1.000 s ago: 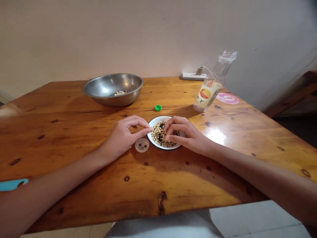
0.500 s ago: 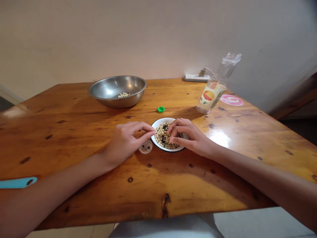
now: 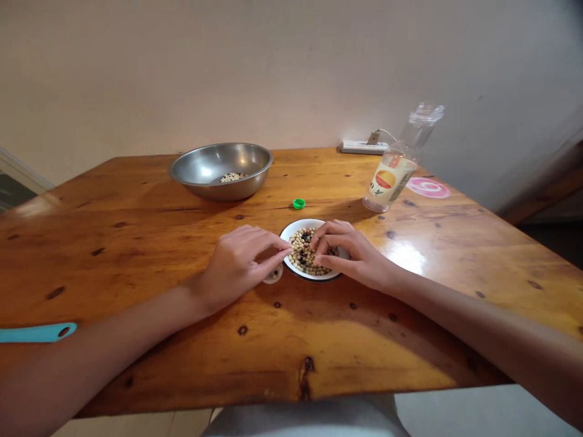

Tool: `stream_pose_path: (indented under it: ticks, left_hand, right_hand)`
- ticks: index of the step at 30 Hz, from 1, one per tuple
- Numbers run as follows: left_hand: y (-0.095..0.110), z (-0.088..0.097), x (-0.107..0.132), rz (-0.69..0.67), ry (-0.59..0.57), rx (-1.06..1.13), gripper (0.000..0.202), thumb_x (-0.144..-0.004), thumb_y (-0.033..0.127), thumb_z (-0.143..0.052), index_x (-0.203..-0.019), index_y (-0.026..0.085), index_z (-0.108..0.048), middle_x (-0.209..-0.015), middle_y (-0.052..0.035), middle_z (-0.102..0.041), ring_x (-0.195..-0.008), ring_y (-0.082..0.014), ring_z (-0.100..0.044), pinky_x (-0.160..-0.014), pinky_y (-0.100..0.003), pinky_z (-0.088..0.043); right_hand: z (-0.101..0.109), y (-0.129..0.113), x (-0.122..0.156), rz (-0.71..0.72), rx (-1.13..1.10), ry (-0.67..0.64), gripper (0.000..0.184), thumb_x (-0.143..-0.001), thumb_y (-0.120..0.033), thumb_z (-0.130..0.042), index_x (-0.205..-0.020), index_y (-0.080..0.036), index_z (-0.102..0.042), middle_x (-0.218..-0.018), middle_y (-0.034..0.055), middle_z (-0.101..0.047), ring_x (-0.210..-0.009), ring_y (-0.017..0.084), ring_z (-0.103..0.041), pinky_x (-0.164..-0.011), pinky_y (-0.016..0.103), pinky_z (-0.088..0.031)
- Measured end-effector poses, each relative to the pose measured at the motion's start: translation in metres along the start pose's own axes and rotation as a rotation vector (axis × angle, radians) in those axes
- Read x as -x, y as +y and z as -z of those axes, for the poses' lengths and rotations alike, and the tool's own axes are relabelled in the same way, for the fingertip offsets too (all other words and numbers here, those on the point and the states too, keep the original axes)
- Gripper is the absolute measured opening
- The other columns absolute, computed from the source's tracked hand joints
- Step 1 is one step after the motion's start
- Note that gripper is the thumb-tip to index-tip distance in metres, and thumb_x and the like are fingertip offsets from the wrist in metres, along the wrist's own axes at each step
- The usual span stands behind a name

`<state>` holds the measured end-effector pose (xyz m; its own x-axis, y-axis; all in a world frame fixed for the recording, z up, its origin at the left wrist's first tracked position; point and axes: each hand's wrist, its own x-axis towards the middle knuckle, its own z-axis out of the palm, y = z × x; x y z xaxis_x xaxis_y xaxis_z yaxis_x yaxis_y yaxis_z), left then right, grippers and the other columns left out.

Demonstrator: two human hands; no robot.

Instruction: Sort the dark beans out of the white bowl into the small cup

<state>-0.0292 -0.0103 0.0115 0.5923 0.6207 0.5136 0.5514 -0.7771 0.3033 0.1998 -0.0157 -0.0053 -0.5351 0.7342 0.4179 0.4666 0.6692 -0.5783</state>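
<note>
A white bowl [image 3: 286, 232] with a dark rim holds small round beige and dark pieces [image 3: 303, 247] that look like beans or beads. At its left rim, my left hand [image 3: 241, 258] pinches thumb and forefinger together; whatever is between them is too small to make out. My right hand [image 3: 348, 252] reaches over the bowl's right side, fingers curled with thumb and fingertips close together just above the pieces. What those fingertips hold, if anything, cannot be seen. Partly hidden under my left hand is a small white lid-like dish [image 3: 274, 276] with a few dark bits.
A steel basin [image 3: 221, 164] with similar pieces stands at the back left. Behind the bowl lies a green cap [image 3: 299, 204]. To the right are a cut clear plastic bottle [image 3: 389, 176], a power strip [image 3: 362, 147] and a pink sticker [image 3: 429, 187]. A turquoise handle [image 3: 39, 332] lies at far left.
My left hand has shifted slightly right, to the bowl's rim, covering more of the small dish. My right hand stays nearly still over the pieces. The whole view has moved a little.
</note>
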Motion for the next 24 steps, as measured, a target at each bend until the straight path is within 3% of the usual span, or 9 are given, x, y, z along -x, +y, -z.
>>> stream_pose_path:
  ticks: [6, 12, 24]
  left_hand:
    - [0.004, 0.001, -0.004, 0.133, 0.009, 0.097, 0.016, -0.083, 0.034, -0.059, -0.080, 0.020, -0.067, -0.082, -0.0013, -0.072, -0.074, -0.0155, -0.063, -0.072, -0.024, -0.046]
    - [0.002, 0.001, -0.010, 0.365, -0.090, 0.410, 0.022, -0.076, 0.040, -0.065, -0.079, 0.018, -0.069, -0.080, -0.0015, -0.072, -0.075, -0.0164, -0.064, -0.072, -0.023, -0.049]
    - [-0.002, 0.001, -0.013, 0.478, -0.186, 0.634, 0.024, -0.071, 0.037, -0.071, -0.084, 0.017, -0.072, -0.090, -0.0036, -0.073, -0.085, -0.0196, -0.066, -0.079, -0.027, -0.052]
  right_hand:
    - [-0.001, 0.000, 0.000, 0.013, 0.030, 0.001, 0.014, -0.085, -0.024, -0.059, -0.073, -0.018, -0.065, -0.091, 0.0048, -0.064, -0.094, 0.020, -0.056, -0.089, 0.039, -0.035]
    - [-0.002, 0.003, 0.000, 0.031, 0.077, 0.006, 0.011, -0.084, -0.025, -0.061, -0.076, -0.018, -0.065, -0.091, 0.0047, -0.065, -0.092, 0.019, -0.057, -0.088, 0.039, -0.036]
    - [-0.002, 0.000, 0.000, 0.041, 0.052, 0.045, 0.014, -0.087, -0.027, -0.058, -0.078, -0.019, -0.064, -0.090, 0.0049, -0.065, -0.090, 0.019, -0.058, -0.086, 0.036, -0.039]
